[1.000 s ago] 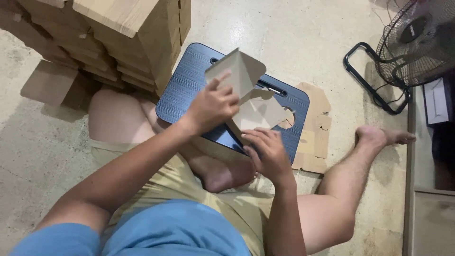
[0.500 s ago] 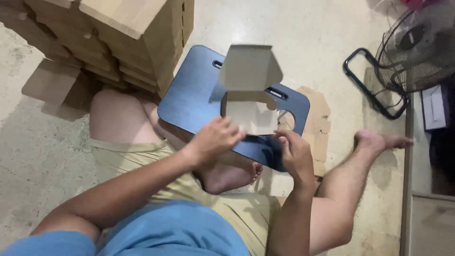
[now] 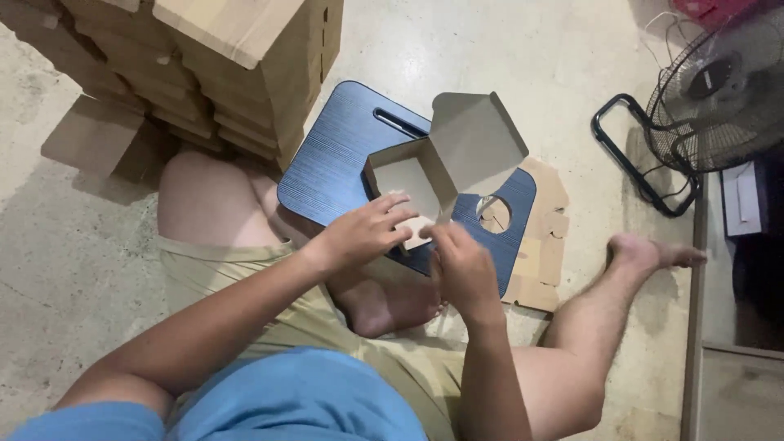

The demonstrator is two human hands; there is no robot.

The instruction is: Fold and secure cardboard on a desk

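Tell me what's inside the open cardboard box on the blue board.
The cardboard box shows bare walls and floor, lid raised. The left hand and right hand cover its near edge, so that corner is hidden. It rests on the blue board.

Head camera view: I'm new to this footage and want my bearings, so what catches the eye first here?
At the centre, a half-folded cardboard box with its lid flap raised sits on a dark blue board, and both the left hand and the right hand press on its near wall. A tall stack of flat cardboard fills the upper left. A black floor fan stands at the upper right.
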